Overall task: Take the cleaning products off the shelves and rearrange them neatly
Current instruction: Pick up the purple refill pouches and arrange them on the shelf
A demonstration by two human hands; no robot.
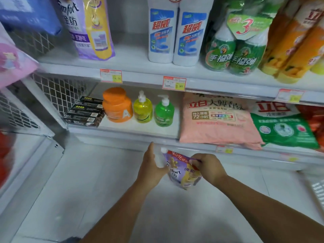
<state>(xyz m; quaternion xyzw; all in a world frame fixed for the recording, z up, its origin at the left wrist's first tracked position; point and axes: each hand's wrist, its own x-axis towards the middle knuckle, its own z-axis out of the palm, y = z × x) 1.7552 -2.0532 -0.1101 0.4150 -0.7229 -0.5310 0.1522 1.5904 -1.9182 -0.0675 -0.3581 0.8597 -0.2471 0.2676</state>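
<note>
Pouch (182, 171) of softener, purple and yellow with a white cap, sits off the shelves and low in front of the bottom shelf edge, held between both hands above the pale floor. The left hand (152, 165) cups its capped side, fingers closed round the neck. The right hand (206, 165) pinches the top corner by the red price strip, thumb and fingers pressed together on the film. So one product is out and in hand, not yet put back.

Just beyond the hands, the lower shelf (133, 130) holds an orange tub (117, 106), a yellow pump bottle (142, 108) and a green pump bottle (164, 112) in a tidy row, with black boxes (84, 111) stacked at an angle further left. Past the right hand, a pink bag (217, 120) and a green bag (284, 127) lie flat, overhanging the front edge. A bare stretch of shelf lies in front of the pump bottles.

Up and away from the hands, the upper shelf carries a matching purple pouch (87, 27), two white bottles (173, 32), a green bundle (235, 50) and orange bottles (291, 46) that lean.

Judging by this, the job is at an early or middle stage: most stock remains on the shelves, the bags and leaning bottles look unsorted, and the held pouch probably belongs beside its twin above.
</note>
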